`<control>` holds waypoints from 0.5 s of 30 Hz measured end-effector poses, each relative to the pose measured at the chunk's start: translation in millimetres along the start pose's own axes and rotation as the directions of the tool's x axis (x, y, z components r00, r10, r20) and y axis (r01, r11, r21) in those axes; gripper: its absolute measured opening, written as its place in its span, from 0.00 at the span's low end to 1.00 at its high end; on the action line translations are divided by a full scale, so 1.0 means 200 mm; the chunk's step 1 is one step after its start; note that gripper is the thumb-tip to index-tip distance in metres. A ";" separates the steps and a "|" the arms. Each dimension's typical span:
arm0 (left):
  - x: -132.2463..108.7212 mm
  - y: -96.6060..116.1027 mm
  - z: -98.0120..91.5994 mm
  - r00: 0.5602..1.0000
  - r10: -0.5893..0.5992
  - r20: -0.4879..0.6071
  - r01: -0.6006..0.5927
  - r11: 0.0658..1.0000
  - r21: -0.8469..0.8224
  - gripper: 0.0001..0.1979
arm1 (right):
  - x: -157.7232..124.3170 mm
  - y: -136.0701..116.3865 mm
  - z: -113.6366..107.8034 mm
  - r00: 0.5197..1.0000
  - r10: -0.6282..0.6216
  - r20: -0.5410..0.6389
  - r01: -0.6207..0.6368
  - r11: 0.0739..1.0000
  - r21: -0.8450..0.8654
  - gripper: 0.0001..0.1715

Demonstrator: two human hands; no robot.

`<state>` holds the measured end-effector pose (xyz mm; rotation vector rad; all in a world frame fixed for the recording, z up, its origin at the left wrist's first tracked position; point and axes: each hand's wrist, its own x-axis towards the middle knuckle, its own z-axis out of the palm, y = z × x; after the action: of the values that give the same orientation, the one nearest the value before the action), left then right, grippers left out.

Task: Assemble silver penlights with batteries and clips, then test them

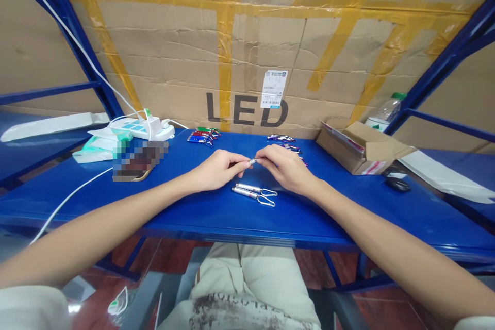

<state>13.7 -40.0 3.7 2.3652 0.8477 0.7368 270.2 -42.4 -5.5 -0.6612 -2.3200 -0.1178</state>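
Note:
Over the middle of the blue table, my left hand (219,169) pinches one end of a small silver keychain flashlight (252,161) between thumb and fingers. The fingertips of my right hand (285,164) close on its other end, so both hands hold it level. Most of its body is hidden by my fingers. Just below my hands lie two silver keychain flashlights (247,192) with carabiner clips pointing right. Behind my left hand sits a group of green, red and blue flashlights (201,136). More dark and purple ones (281,138) lie behind my right hand, partly covered by it.
On the left are a phone (141,161), a white power strip (141,126) with cables, and a tissue pack (96,147). An open cardboard box (353,147) and a black mouse (398,184) stand right. A large taped carton (174,51) walls off the back.

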 end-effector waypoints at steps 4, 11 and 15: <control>-0.01 0.00 -0.01 0.985 0.172 -0.017 -0.156 0.930 0.332 0.18 | 0.00 -0.01 0.01 0.996 0.076 0.053 -0.078 0.996 0.049 0.08; -0.02 -0.02 -0.01 0.971 0.237 0.011 -0.208 0.829 0.519 0.20 | 0.02 -0.05 0.00 0.965 0.230 0.126 -0.253 0.945 0.208 0.08; -0.03 -0.03 -0.01 0.953 0.303 0.021 -0.246 0.728 0.640 0.20 | 0.02 -0.06 0.00 0.959 0.254 0.127 -0.279 0.928 0.248 0.08</control>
<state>6.4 -39.1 -0.4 3.1500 0.8926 0.7499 261.8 -51.4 -1.0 -0.8507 -2.2528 0.3497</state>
